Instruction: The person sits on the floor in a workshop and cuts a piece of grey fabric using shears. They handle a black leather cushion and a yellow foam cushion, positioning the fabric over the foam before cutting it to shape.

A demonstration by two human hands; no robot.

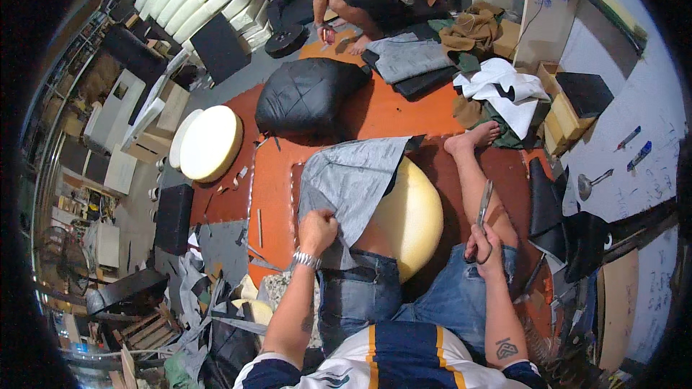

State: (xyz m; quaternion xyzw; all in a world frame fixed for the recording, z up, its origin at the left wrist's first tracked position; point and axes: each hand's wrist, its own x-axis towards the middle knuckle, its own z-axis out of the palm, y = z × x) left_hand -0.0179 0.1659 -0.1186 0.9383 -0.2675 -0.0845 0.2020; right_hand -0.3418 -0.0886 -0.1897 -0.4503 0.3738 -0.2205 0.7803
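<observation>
Open orange mat [404, 112] lies at 12 o'clock from the left hand [317, 230], beyond the grey fabric [349, 180]. Black cushion [306, 94] blocks further out at 12. At 10 o'clock, bare mat strip, then round foam disc [209, 142]. Yellow foam pad [414, 216] fills the gap between both hands. Right hand [484, 243] with scissors [484, 202]: own leg [479, 173] directly at 12; black pieces [548, 209] crowd 3 o'clock. Scrap pile [216, 295] at 8 o'clock.

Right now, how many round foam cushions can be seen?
2: one foam cushion lies under the grey fabric on the person's lap; another round foam cushion lies on the floor at left. Others may be hidden.
</observation>
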